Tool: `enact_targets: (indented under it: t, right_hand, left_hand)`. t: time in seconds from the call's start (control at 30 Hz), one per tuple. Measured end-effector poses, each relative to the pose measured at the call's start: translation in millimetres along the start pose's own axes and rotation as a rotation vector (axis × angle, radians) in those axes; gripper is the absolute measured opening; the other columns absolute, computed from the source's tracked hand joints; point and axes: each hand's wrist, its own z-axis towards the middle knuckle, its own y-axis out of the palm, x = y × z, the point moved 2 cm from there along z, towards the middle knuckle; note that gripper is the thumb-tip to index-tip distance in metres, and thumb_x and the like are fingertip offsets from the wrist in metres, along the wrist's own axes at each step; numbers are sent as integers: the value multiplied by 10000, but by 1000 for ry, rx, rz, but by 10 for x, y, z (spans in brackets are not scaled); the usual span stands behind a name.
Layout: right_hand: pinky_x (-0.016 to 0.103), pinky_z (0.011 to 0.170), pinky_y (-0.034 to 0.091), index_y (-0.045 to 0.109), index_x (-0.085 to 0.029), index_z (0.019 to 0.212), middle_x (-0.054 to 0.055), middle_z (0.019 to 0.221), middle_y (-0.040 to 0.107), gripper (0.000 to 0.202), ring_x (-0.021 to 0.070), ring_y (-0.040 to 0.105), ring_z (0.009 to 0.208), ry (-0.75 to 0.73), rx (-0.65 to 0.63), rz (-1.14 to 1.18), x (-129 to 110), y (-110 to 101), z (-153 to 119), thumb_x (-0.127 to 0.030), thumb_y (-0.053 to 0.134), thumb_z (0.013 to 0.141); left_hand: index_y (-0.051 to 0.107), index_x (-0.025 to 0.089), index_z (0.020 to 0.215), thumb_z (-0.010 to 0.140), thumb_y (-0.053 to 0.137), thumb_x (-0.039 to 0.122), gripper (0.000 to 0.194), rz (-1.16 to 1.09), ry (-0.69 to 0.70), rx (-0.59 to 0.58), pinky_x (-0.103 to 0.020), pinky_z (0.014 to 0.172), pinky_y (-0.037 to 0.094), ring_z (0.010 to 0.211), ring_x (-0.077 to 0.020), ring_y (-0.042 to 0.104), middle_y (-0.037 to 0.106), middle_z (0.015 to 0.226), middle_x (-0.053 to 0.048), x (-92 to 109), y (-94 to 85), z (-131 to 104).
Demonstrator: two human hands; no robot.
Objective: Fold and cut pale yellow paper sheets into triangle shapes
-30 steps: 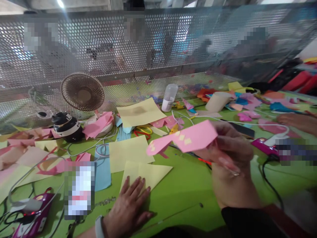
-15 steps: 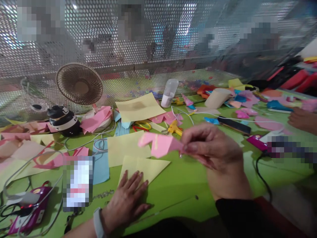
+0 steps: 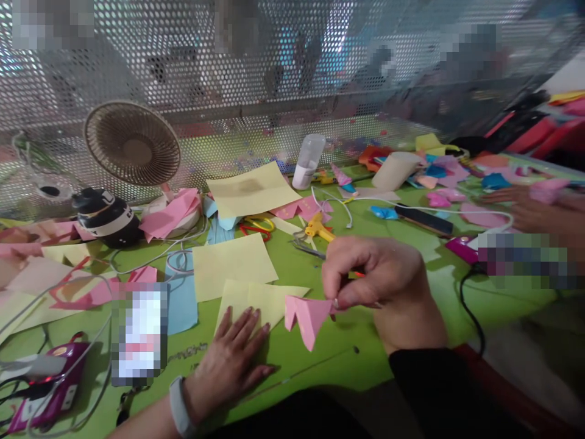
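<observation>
The pink paper piece [image 3: 311, 320], folded, with a notched lower edge, is held by its three o'clock end; its longest point hangs toward six o'clock, though whether that tip clears the surface is hard to tell. At its nine-to-ten o'clock, the pale yellow sheet [image 3: 267, 299] lies flat, faintly creased, one sharp corner pointing to three o'clock.

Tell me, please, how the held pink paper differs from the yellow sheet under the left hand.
The pink paper is held up in the right hand; the yellow sheet lies partly under the left hand. The pink paper's lower edge is notched, while the yellow sheet's visible edges look straight. Both are paper.
</observation>
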Motion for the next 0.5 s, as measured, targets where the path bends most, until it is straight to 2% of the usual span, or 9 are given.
enact_targets:
  t: [0.1, 0.23, 0.3, 0.37, 0.43, 0.5]
  right_hand:
    - [154, 426, 412, 747, -156, 937, -15, 555, 619, 216, 62, 537, 403, -44, -108, -112, 16, -39, -22, -329, 616, 943]
    - [151, 432, 427, 746, -151, 927, -5, 562, 642, 204, 62, 547, 401, -39, -134, -110, 56, -26, -36, -321, 633, 932]
    - [138, 389, 401, 735, -152, 900, -29, 538, 621, 176, 51, 525, 365, -40, 34, -16, 55, -31, 1, -308, 655, 921]
    - [131, 350, 377, 719, -163, 911, -54, 527, 606, 178, 45, 502, 336, -106, 362, 103, 41, -78, 58, -330, 658, 924]
    - [147, 363, 414, 703, -171, 1037, -38, 611, 667, 269, 63, 559, 380, -178, 679, 153, 44, -141, 115, -407, 671, 911]
    - [177, 411, 469, 653, -165, 1218, 27, 790, 744, 465, 106, 663, 502, -159, 815, 87, 76, -183, 178, -472, 703, 872]
  left_hand:
    - [359, 223, 1527, 978, 440, 579, 659, 18, 0, -9, -608, 1181, 293, 1455, -323, 373, 445, 1544, -141, -3, 7, 3]
    - [353, 209, 1531, 978, 437, 580, 671, 1, 5, -11, -614, 1184, 284, 1452, -329, 377, 446, 1540, -150, -4, 2, 7]
    - [363, 216, 1526, 977, 439, 580, 663, 14, 8, -6, -603, 1190, 280, 1455, -321, 375, 447, 1541, -142, -4, -2, 5]
    - [355, 221, 1531, 975, 442, 585, 670, 30, 5, 3, -592, 1197, 275, 1458, -316, 371, 440, 1547, -137, -6, -1, -1]
    - [329, 225, 1545, 972, 445, 588, 688, 34, 2, 13, -588, 1202, 265, 1459, -314, 368, 432, 1552, -137, -9, 8, -9]
    - [313, 227, 1552, 971, 447, 588, 697, 37, 2, 25, -588, 1204, 257, 1458, -314, 371, 437, 1549, -139, -11, 21, -16]
